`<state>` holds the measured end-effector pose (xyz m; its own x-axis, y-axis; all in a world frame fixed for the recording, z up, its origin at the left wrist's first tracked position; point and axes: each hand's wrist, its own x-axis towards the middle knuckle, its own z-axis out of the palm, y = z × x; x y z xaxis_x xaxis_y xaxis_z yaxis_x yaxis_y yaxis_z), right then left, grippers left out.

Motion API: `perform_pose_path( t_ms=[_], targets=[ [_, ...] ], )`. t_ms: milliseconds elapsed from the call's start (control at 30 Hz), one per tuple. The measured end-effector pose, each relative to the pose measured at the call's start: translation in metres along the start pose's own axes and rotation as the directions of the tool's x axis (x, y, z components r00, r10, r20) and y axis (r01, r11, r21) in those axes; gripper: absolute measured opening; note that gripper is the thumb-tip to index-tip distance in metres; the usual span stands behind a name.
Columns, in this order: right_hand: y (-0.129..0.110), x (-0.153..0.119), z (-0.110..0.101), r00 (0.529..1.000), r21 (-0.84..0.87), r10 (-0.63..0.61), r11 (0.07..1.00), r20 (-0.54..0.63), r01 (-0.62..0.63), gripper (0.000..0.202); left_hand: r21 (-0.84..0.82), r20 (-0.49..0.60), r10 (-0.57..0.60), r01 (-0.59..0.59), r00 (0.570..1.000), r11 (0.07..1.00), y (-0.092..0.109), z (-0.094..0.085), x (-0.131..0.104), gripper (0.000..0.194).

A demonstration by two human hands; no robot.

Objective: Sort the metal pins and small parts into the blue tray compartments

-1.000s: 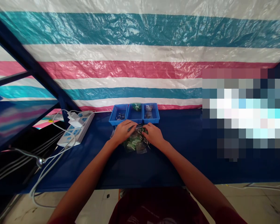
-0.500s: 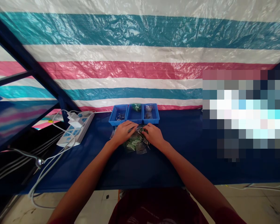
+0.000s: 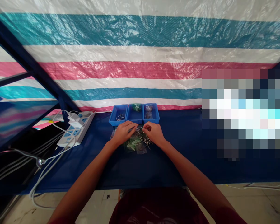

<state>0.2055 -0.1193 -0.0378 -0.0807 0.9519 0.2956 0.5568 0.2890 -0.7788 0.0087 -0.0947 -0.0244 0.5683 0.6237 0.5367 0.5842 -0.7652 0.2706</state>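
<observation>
My left hand (image 3: 124, 133) lies over the left side of a mixed pile on the table, thumb and fingers pressed together. What sits between them is too small to make out. Facing it from the right, my right hand (image 3: 154, 133) has its fingers curled in a pinch above metal screws (image 3: 146, 140); anything inside the pinch is hidden. Pale green pieces that look like wall plugs (image 3: 132, 144) lie in front of the hands. A small clear plastic bag (image 3: 142, 149) rests at the pile's near edge.
Three blue bins stand behind the pile: the left bin (image 3: 113, 116) holds a few screws, the middle bin (image 3: 134, 117) a green bundle, the right bin (image 3: 156, 116) small bags. A power strip (image 3: 78, 132) with white cables (image 3: 46, 168) lies left on the blue table (image 3: 140, 174).
My right hand has shifted slightly, its fingers lifting and curling more. The screws beside it are spread a little further right. My left hand has barely moved.
</observation>
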Motion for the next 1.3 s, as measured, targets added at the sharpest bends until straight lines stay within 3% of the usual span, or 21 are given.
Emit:
perform_pose_path(
  t_ms=[233, 533, 800, 1033, 1300],
  targets=[
    [-0.012, -0.003, -0.006, 0.99, 0.236, -0.032, 0.97, -0.138, 0.064, 0.011, -0.051, -0.057, -0.031, 0.028, 0.998, 0.998, 0.001, 0.0, 0.0, 0.03],
    [-0.016, -0.006, -0.006, 0.99, 0.384, -0.027, 0.92, -0.139, 0.079, 0.013, -0.055, -0.088, 0.008, -0.013, 0.996, 0.998, 0.004, -0.002, 0.001, 0.028],
    [-0.017, -0.005, -0.004, 0.992, 0.358, -0.027, 0.931, -0.123, 0.07, 0.015, -0.023, -0.109, 0.045, -0.048, 0.993, 0.999, 0.004, -0.002, 0.001, 0.022],
    [-0.018, -0.005, -0.006, 0.993, 0.364, -0.028, 0.929, -0.117, 0.069, 0.017, 0.029, -0.207, 0.11, -0.107, 0.972, 0.994, 0.002, 0.0, 0.001, 0.014],
    [-0.014, -0.005, -0.003, 0.987, 0.378, 0.013, 0.924, -0.162, 0.05, 0.018, 0.031, -0.217, 0.121, -0.117, 0.969, 0.993, 0.002, -0.001, 0.001, 0.012]
  ],
)
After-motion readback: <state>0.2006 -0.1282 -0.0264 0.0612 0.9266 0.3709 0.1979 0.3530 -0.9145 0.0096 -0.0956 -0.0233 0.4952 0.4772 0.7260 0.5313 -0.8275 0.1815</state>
